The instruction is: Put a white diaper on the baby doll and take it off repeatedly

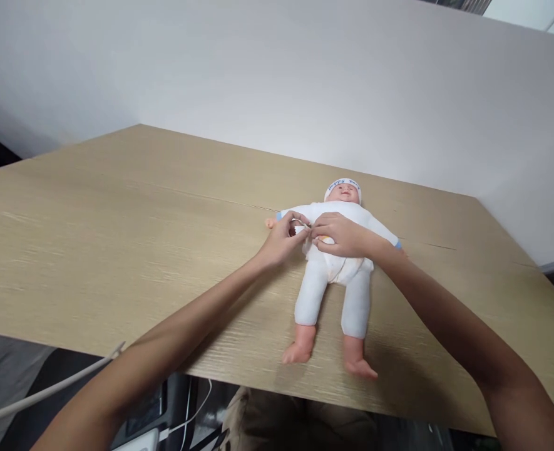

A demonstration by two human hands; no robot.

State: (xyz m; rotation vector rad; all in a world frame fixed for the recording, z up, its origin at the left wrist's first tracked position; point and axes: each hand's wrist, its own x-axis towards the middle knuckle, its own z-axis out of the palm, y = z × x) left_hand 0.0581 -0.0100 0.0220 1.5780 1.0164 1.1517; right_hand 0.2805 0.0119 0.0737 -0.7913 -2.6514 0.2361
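A baby doll point(310, 291) lies on its back, head away from me, in a white suit with blue cuffs and a lettered headband point(345, 182). Around its hips sits a white diaper point(349, 270) with pale orange marks. At the doll's waist on the left, my left hand point(281, 241) pinches the diaper's side edge between thumb and fingers. Right beside it, my right hand point(342, 235) lies over the belly, its bent fingertips closed on the diaper's front edge. My fingers partly hide the spot where both hands meet.
The doll rests on a wide wood-grain table point(164, 250) against a pale wall point(258, 81). A white cable point(46, 391) reaches the front edge at the left. Below that edge are a white device point(138, 441) with a thin cord and my legs point(295, 419).
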